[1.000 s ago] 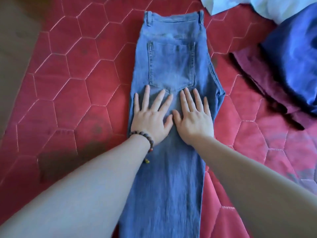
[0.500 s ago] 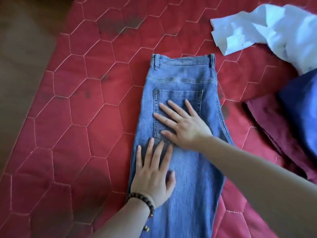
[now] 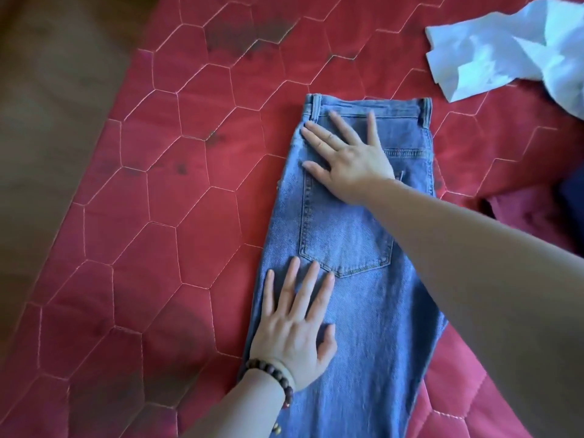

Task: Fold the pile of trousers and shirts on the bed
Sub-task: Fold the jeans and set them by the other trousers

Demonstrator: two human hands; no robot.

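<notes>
on the red quilted bed (image 3: 189,216) a pair of blue jeans (image 3: 357,305) lies flat, already doubled lengthwise with one leg over the other, back pocket up and the waistband at the far end. the legs run toward the person and out of the bottom of the view, so how far they reach cannot be seen.

both hands are flat on the denim with fingers straight and spread, gripping nothing. the right hand (image 3: 350,156) presses on the seat just below the waistband, its fingertips pointing toward the left edge of the jeans. the left hand (image 3: 297,333), with a bead bracelet (image 3: 271,377) at the wrist, presses lower down, its fingertips just short of the bottom of the pocket.

the step in hand looks like smoothing the halved jeans so the layers sit even before folding them across. the next move probably calls for taking hold of the leg ends, out of view near the person, and bringing them up toward the waistband, while keeping the two legs lined up so the edges do not slide apart. denim is stiff enough to hold a crease once pressed.

other clothes wait at the right: a crumpled white garment (image 3: 493,55) at the far right corner, and a dark red one (image 3: 531,216) beside a bit of navy cloth (image 3: 572,197) at the right edge, all apart from the jeans.
</notes>
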